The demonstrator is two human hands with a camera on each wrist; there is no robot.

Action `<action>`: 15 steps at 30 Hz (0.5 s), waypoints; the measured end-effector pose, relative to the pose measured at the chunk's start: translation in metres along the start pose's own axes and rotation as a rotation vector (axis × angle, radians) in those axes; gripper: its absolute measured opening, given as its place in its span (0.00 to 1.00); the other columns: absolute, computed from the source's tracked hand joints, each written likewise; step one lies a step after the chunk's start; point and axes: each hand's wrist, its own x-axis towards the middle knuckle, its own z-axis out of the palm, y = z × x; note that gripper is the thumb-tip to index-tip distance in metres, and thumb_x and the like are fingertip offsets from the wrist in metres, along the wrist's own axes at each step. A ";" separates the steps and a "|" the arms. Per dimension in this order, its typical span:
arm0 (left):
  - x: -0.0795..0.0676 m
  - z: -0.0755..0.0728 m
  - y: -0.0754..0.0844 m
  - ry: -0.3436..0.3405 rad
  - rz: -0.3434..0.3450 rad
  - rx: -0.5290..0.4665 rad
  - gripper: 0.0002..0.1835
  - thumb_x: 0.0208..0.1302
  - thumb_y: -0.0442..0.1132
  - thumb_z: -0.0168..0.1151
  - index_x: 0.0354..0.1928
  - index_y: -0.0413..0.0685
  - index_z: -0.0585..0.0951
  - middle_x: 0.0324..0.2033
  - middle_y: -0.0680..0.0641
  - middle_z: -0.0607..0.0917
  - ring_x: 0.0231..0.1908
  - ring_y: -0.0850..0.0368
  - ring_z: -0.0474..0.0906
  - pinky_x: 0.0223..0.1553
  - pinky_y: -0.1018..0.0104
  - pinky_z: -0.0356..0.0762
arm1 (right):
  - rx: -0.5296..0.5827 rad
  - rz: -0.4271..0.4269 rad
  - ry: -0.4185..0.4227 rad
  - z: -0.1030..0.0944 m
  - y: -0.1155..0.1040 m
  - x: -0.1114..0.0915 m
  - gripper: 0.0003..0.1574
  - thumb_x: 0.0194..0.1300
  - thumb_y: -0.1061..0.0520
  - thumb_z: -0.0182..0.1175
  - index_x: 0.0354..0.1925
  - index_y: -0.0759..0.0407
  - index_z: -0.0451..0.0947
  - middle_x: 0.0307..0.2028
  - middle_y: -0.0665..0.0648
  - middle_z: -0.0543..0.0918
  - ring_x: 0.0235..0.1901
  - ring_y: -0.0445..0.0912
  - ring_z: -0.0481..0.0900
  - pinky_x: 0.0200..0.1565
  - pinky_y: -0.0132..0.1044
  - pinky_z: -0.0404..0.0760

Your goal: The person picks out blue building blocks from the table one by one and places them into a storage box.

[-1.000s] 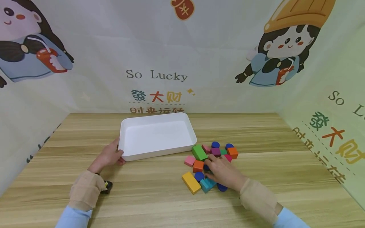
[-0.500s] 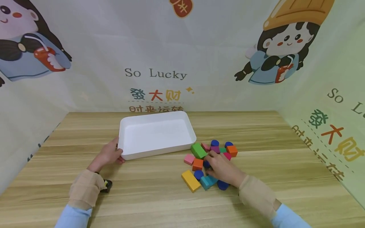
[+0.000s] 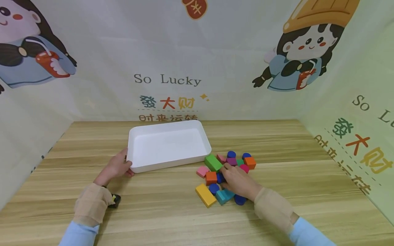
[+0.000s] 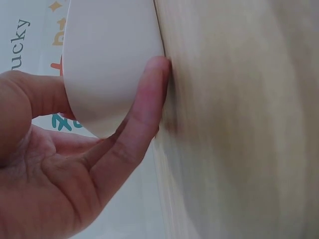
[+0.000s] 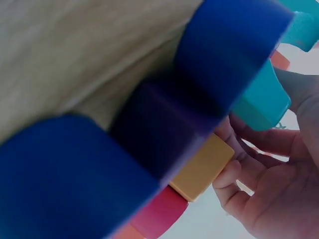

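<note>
In the head view my left hand [image 3: 118, 165] grips the near left corner of a white rectangular tray [image 3: 167, 165]. The left wrist view shows the thumb at the tray's rim and the fingers [image 4: 130, 132] along its outer wall, low near the table. My right hand [image 3: 238, 179] reaches into a cluster of coloured blocks, fingers bent down among them. Around its fingertips lie a green block [image 3: 213, 163], an orange block [image 3: 211, 178] and a blue block [image 3: 220, 178]. In the right wrist view, fingers touch a yellow block [image 5: 202, 167] beside a teal block [image 5: 264, 99]; whether they grip one I cannot tell.
Other blocks lie close by: a long yellow block [image 3: 205, 195], a pink one [image 3: 202, 171], a teal one [image 3: 224, 196], an orange one [image 3: 250, 163] and several blue round ones. A small black object [image 3: 115, 201] sits by the left wrist. Printed cloth [image 3: 234, 68] walls the table's back.
My right hand has shifted slightly left among the blocks. The nearby orange and pink blocks have slid a little left. My left hand keeps its hold on the tray.
</note>
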 end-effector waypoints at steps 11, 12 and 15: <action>0.001 -0.001 -0.001 0.000 0.003 0.007 0.22 0.58 0.23 0.39 0.55 0.24 0.53 0.32 0.28 0.73 0.19 0.54 0.78 0.21 0.64 0.81 | -0.011 -0.011 -0.009 -0.001 0.000 0.003 0.17 0.50 0.54 0.64 0.32 0.66 0.74 0.25 0.55 0.75 0.21 0.42 0.70 0.22 0.30 0.73; 0.001 -0.001 -0.001 -0.001 0.003 0.006 0.22 0.58 0.23 0.40 0.55 0.24 0.53 0.32 0.28 0.73 0.19 0.54 0.78 0.21 0.64 0.81 | 0.013 -0.005 -0.016 -0.002 0.001 0.003 0.17 0.50 0.54 0.64 0.32 0.67 0.74 0.25 0.55 0.75 0.21 0.42 0.69 0.22 0.29 0.72; 0.001 0.000 0.000 0.000 0.004 -0.013 0.23 0.57 0.23 0.39 0.56 0.24 0.53 0.32 0.28 0.73 0.18 0.53 0.78 0.21 0.63 0.81 | 0.081 0.018 -0.042 -0.006 0.002 0.004 0.17 0.50 0.56 0.64 0.34 0.67 0.74 0.25 0.54 0.75 0.21 0.41 0.69 0.22 0.28 0.73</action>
